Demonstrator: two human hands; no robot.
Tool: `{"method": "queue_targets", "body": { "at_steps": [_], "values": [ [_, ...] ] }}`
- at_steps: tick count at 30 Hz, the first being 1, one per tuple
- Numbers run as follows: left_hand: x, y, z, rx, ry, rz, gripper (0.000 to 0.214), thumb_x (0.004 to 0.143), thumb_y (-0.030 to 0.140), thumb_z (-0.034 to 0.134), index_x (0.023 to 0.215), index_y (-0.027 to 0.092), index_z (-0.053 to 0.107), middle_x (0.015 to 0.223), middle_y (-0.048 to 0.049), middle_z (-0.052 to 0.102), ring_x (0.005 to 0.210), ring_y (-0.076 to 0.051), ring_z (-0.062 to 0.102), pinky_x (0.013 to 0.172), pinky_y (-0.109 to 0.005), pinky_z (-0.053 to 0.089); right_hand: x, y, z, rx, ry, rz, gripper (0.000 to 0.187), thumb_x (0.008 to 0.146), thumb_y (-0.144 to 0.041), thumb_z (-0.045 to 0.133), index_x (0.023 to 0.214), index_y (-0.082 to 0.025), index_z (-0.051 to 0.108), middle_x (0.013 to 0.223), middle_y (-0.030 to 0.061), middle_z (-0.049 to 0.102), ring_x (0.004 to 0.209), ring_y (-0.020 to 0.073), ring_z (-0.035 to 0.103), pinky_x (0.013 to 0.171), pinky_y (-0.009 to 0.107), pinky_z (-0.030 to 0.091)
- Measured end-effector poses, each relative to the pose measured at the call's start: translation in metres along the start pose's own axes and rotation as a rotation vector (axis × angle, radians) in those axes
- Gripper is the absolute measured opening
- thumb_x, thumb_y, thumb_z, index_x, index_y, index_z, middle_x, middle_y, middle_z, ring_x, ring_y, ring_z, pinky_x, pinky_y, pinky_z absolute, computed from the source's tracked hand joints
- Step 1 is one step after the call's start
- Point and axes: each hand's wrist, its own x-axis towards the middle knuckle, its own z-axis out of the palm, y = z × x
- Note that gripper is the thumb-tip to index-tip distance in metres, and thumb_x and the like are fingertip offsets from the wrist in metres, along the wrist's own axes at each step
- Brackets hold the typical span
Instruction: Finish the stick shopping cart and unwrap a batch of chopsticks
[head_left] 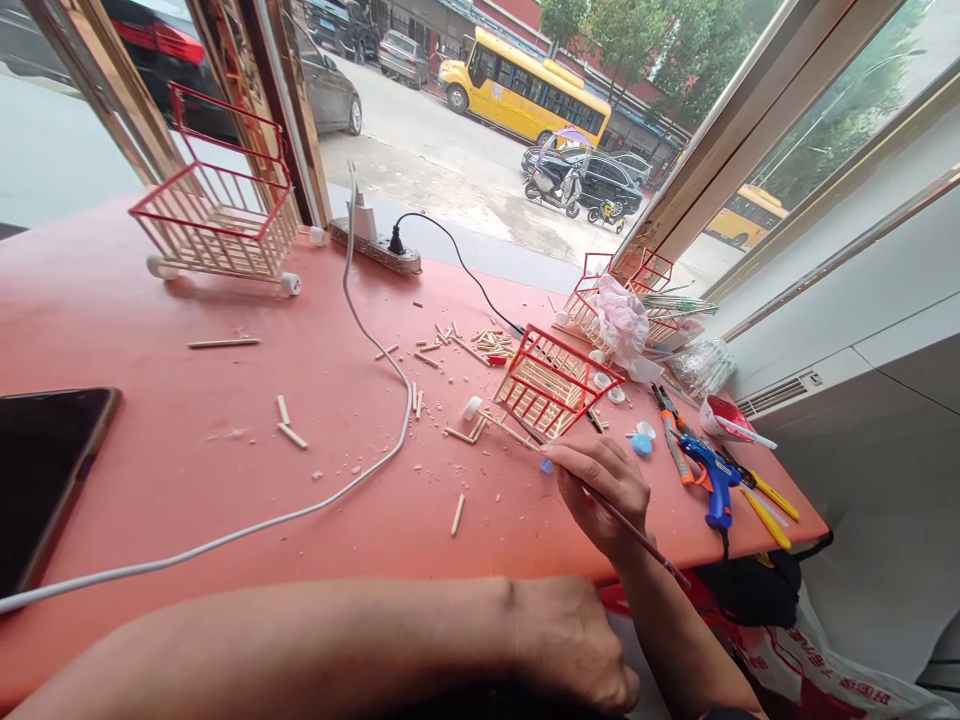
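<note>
My right hand (pixel 604 490) is closed around a thin paintbrush (pixel 637 537) with a dark red handle. The brush's front end reaches the lower edge of a small stick-built cart (pixel 555 385) with red-painted bars, lying tilted on the table; whether the bristles touch it I cannot tell. Beside my right fingertips is a blue bottle cap (pixel 546 465). My left hand (pixel 574 640) is curled into a fist at the table's front edge, its fingers mostly turned away, so anything inside is hidden. A white cap wheel (pixel 472 407) sits left of the cart.
A red-rimmed stick cart (pixel 217 220) stands back left, with more carts (pixel 589 295) back right. Cut sticks (pixel 457 515) litter the pink table (pixel 225 520). A white cable (pixel 345 490) crosses it. Right are a blue glue gun (pixel 716 480), pliers (pixel 673 435) and a red paint cup (pixel 724 415).
</note>
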Motion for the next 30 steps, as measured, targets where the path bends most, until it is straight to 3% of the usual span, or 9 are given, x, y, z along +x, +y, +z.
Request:
{"method": "queue_targets", "body": {
  "at_steps": [5,14,22,30],
  "values": [
    [0.0,-0.002,-0.002,-0.048,0.044,0.026,0.019,0.094,0.011,0.067,0.079,0.022,0.064,0.062,0.0012,0.065,0.056,-0.019,0.064,0.039,-0.034,0.034,0.0,0.003,-0.001,0.014,0.086,0.003,0.041,0.098,-0.002,0.069,0.13,-0.026,0.076,0.11,0.0066,0.083,0.099,0.0197,0.08,0.087,0.034,0.064],
    [0.0,-0.002,-0.003,-0.057,0.017,0.017,0.019,0.097,0.012,0.063,0.081,0.022,0.066,0.064,0.0001,0.067,0.057,-0.02,0.066,0.041,-0.035,0.036,-0.001,0.0,-0.001,-0.004,0.079,-0.013,0.038,0.097,-0.002,0.07,0.127,-0.025,0.076,0.108,0.0065,0.083,0.096,0.0194,0.079,0.087,0.034,0.064],
    [0.003,0.0,-0.014,-0.06,-0.121,-0.003,0.016,0.1,0.013,0.06,0.089,0.019,0.071,0.07,-0.0013,0.071,0.063,-0.02,0.069,0.042,-0.036,0.041,-0.003,0.002,-0.001,-0.018,0.113,-0.003,0.043,0.096,0.001,0.07,0.128,-0.026,0.077,0.108,0.0062,0.082,0.095,0.0194,0.078,0.085,0.034,0.063],
    [0.0,-0.001,-0.003,-0.016,0.016,0.006,0.018,0.097,0.013,0.065,0.082,0.021,0.068,0.062,0.0013,0.067,0.055,-0.018,0.064,0.04,-0.034,0.035,0.0,0.002,-0.002,-0.016,0.079,0.0,0.044,0.097,0.001,0.069,0.13,-0.026,0.076,0.111,0.0073,0.083,0.098,0.0205,0.079,0.087,0.036,0.062]
  ]
}}
